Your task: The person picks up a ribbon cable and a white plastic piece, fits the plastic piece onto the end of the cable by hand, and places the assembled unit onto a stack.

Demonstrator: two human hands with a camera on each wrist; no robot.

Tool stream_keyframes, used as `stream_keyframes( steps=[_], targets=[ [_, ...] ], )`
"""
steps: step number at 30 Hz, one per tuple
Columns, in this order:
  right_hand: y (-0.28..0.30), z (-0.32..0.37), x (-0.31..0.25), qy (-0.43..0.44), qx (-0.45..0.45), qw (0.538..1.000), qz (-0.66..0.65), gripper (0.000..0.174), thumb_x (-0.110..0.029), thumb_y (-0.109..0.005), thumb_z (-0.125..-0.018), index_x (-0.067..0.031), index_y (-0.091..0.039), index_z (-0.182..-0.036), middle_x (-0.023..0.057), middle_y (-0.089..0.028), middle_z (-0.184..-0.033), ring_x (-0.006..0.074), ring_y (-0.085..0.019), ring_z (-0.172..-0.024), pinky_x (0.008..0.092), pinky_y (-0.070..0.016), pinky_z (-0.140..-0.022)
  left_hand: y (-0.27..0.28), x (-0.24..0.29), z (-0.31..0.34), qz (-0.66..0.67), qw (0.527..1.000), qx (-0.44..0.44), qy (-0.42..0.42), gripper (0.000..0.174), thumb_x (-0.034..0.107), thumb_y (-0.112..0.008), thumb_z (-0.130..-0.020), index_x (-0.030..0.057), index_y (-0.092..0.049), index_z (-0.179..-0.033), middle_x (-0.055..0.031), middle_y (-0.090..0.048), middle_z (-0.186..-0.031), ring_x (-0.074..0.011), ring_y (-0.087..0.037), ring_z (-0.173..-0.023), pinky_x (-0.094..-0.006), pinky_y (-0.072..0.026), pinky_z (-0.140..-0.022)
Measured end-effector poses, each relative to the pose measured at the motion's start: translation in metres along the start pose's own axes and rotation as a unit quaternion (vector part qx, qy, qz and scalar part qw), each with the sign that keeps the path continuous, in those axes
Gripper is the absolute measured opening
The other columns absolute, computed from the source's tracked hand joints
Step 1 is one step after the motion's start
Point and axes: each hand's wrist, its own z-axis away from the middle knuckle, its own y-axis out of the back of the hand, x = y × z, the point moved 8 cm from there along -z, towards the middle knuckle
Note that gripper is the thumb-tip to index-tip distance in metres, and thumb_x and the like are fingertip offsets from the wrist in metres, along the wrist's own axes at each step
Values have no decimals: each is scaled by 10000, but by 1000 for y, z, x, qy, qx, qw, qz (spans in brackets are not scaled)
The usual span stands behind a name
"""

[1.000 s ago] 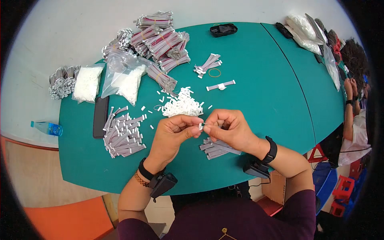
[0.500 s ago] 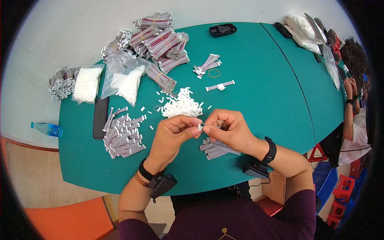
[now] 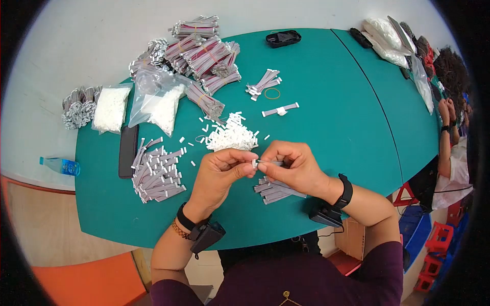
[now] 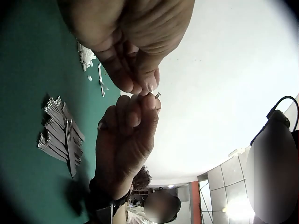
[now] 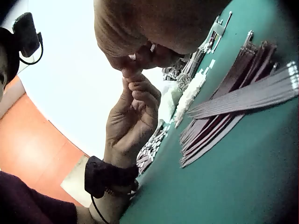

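Note:
Between the thumb and forefinger of my left hand (image 3: 217, 173), a small white plastic connector (image 3: 254, 163) is pinched. My right hand (image 3: 296, 164) pinches a short grey ribbon cable (image 3: 278, 163), its end right at the connector; fingertips of both hands nearly meet and hide much of the joint. Just beyond the hands lies a heap of loose white connectors (image 3: 232, 135). Below my right hand, several grey ribbon cables (image 3: 275, 192) lie on the green table, seen closer in the right wrist view as a crossed stack of cables (image 5: 233, 102).
Left of my hands is a pile of cables with white ends (image 3: 158, 173), beside a dark flat case (image 3: 128, 150). Farther back are bags of white parts (image 3: 111, 108) and bundled cables (image 3: 206, 56). A single cable (image 3: 280, 109) and rubber band (image 3: 272, 93) lie beyond.
Both hands stay almost in place, fingertips together. More of the grey cable shows between my right fingers now, and the white connector has turned slightly.

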Motion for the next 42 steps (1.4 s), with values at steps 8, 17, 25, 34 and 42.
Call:
stream_keyframes(
  steps=[8,17,25,34,42],
  targets=[
    [-1,1,-4,1,-2,1000,11,70,-63,-605,-861,-19,-585,-810,-35,-554,-703,4,-483,-626,173,-385,-537,-1,0,0,1,1000,-10,-4,194,27,-664,-805,-21,-643,-992,-84,-656,-891,-108,-600,-764,-226,-493,-713],
    [-1,1,0,-6,10,1000,-11,127,-80,-611,-860,-31,-558,-756,-53,-517,-623,-5,-442,-573,177,-342,-493,-1,1,1,-20,1000,-2,-6,178,4,-658,-796,-21,-642,-972,-91,-649,-885,-139,-598,-754,-238,-484,-680],
    [3,1,4,-16,25,999,14,127,-88,-617,-847,-43,-558,-745,-68,-485,-583,-14,-390,-533,183,-285,-458,-4,11,1,-117,992,8,-40,176,17,-663,-807,-13,-666,-980,-68,-664,-914,-95,-601,-843,-224,-488,-764],
    [3,1,3,-30,41,998,21,106,-85,-623,-838,-34,-571,-762,-61,-514,-595,-13,-412,-532,183,-304,-456,-2,8,1,-101,995,15,-3,192,30,-665,-809,-19,-660,-995,-75,-663,-918,-97,-602,-826,-226,-492,-756],
    [2,1,4,-46,32,998,21,94,-79,-617,-836,-31,-574,-768,-56,-533,-614,-14,-431,-544,177,-321,-466,-1,1,0,-58,998,0,22,196,32,-655,-817,-26,-650,-1004,-74,-662,-913,-101,-597,-775,-225,-491,-726]
  ],
)
